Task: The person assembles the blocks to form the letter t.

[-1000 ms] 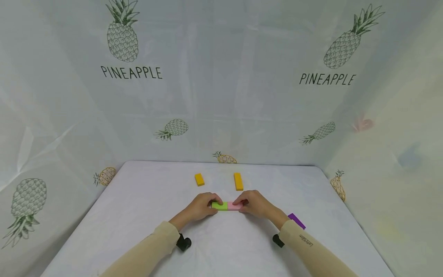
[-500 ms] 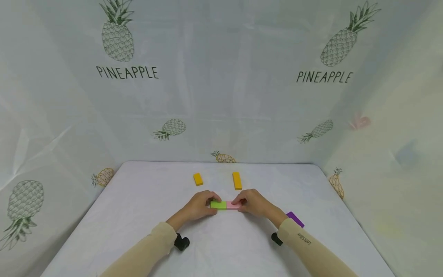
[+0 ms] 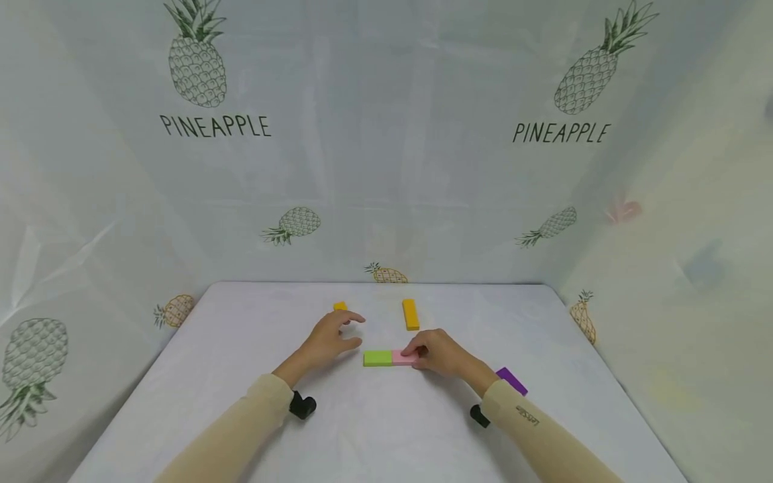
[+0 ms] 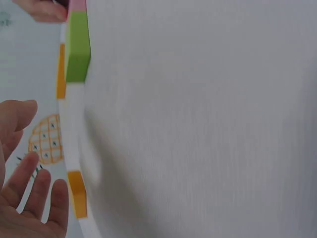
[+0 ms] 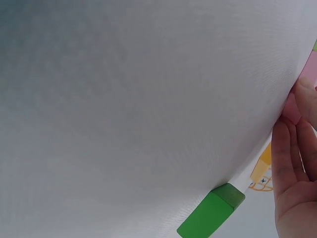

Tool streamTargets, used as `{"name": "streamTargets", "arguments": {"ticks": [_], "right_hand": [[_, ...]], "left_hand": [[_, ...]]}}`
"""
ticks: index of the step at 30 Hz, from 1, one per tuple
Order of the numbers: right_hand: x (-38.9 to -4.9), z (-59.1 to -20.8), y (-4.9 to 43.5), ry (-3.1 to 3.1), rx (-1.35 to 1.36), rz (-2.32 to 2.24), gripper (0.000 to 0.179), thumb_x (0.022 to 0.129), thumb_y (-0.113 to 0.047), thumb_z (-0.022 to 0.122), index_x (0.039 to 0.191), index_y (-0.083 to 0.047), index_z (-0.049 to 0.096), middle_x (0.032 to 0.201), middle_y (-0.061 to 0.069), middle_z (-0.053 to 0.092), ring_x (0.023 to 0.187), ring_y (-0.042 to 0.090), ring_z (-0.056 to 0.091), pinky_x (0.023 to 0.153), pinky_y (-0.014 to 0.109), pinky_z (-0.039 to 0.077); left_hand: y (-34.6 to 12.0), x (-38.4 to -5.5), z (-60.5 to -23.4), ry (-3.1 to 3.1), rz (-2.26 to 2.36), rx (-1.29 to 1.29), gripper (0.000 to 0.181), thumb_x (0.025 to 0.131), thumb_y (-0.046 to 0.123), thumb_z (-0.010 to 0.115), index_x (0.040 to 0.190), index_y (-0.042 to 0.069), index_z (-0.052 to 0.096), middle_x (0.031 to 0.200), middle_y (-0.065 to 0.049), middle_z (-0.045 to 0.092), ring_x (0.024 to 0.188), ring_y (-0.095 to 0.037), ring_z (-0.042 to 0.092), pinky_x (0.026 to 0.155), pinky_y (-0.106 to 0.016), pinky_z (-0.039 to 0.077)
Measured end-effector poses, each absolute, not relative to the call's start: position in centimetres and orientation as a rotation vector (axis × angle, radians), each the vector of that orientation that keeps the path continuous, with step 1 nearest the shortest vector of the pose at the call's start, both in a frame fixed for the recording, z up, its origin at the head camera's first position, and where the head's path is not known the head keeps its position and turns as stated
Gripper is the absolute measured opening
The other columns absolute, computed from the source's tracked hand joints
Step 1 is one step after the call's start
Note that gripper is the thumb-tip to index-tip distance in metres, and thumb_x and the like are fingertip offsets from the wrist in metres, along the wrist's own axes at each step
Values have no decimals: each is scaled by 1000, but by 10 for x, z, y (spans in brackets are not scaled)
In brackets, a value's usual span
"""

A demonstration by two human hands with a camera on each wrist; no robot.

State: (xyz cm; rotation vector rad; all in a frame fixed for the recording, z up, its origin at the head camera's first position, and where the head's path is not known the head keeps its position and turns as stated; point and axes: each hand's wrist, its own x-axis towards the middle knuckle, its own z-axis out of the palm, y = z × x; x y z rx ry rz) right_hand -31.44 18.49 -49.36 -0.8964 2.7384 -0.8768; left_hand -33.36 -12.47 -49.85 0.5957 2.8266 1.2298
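Note:
In the head view a lime-green block [image 3: 377, 359] and a pink block [image 3: 396, 357] lie end to end on the white table. My right hand [image 3: 441, 352] pinches the right end of the pink block between thumb and fingers. My left hand [image 3: 326, 339] is apart from both, to the left of the green one, with fingers spread and nothing in them. It partly covers a small yellow block [image 3: 340, 306] behind it. The left wrist view has these fingers beside the same small block [image 4: 78, 194].
Farther back stands a longer yellow block [image 3: 410, 315]. A purple block [image 3: 512, 381] lies beside the right forearm, partly covered by it. The right wrist view shows a green block [image 5: 210, 210] on the cloth. A pineapple-print curtain [image 3: 374, 168] rises behind the table.
My left hand has let go of the lime-green block and moved left and back, towards the small yellow block. My right hand stays on the pink block.

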Motion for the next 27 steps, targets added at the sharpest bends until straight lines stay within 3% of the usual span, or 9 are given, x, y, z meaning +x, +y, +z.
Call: {"name": "streamTargets", "arguments": {"ticks": [6,13,27], "right_hand": [[-313,-495,183,2752,-913,-871,22,91,-4,83,111,-13,83,108,-3,76,93,12,62,85,28,56],[-313,-494,183,2754,-887,-870,22,92,-5,83,113,-14,83,110,-3,76,94,12,61,85,27,56],[-313,-495,183,2759,-891,-861,23,92,-4,83,112,-15,83,109,-4,76,93,12,61,84,27,56]], "left_hand": [[-143,-349,-495,2903,1193,547,47,94,14,82,139,16,67,150,-6,57,134,-33,54,110,-52,50],[-154,-366,-496,2956,1085,531,50,93,14,83,140,15,65,153,-9,55,145,-36,46,124,-58,34],[-160,-377,-498,2962,1030,564,51,91,6,82,139,10,65,150,-15,58,143,-39,49,123,-59,34]]}}
